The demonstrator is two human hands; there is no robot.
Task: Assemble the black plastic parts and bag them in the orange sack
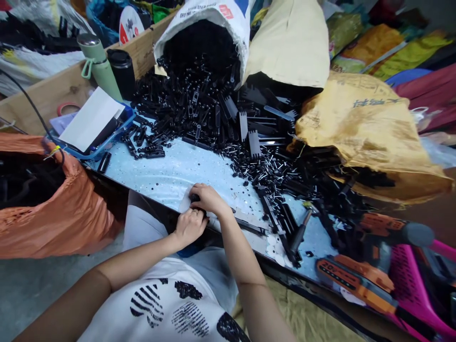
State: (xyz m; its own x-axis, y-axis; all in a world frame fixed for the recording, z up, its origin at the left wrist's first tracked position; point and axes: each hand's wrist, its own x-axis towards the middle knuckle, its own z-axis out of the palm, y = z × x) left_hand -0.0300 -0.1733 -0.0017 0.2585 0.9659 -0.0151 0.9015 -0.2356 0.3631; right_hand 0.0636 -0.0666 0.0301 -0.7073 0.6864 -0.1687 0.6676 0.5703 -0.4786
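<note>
Both my hands meet at the near edge of a light blue table [178, 171]. My left hand [189, 227] is curled closed at the table edge, gripping a small black plastic part [195, 198]. My right hand [208, 198] lies over the same part with its fingers bent down and pinched on it. A long black strip [249, 224] runs along the table edge to the right of my hands. A large heap of small black plastic parts [199, 104] spills from a white sack [210, 23] at the back.
An orange bag [53, 209] hangs at the left. A green bottle [98, 64] and a black bottle [123, 71] stand by a wooden board. Yellow sacks [363, 128] lie at the right. An orange cordless drill [359, 270] rests at the right front, beside a pink crate [413, 280].
</note>
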